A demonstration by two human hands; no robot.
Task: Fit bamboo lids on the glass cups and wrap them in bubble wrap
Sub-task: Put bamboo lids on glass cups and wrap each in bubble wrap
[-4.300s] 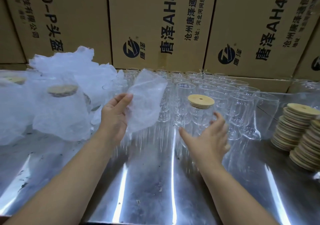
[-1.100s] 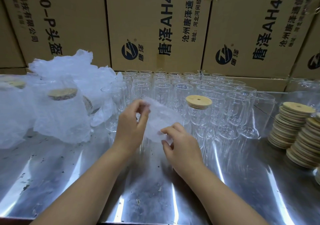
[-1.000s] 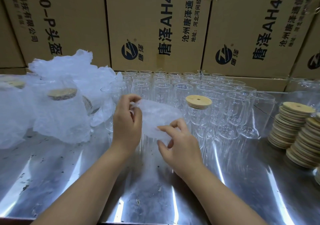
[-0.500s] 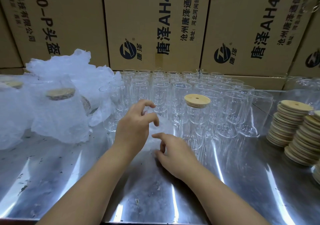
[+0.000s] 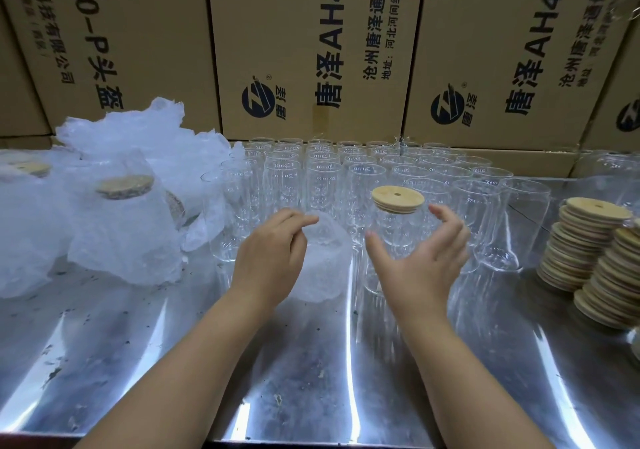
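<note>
The left hand (image 5: 270, 261) holds a bubble wrap piece (image 5: 325, 268) on the bench (image 5: 311, 379). The right hand (image 5: 422, 261) is open, spread just beside the lidded glass cup (image 5: 398, 235).

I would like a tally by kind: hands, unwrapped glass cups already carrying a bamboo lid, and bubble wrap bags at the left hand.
Hands: 2 (left hand, right hand)
Lidded glass cup: 1
Bubble wrap bag: 1
Total: 4

even, soft light is glaring in long white streaks off the steel table (image 5: 104, 344); wide-angle distortion is bowing the cardboard boxes (image 5: 138, 33) at the edges.
</note>
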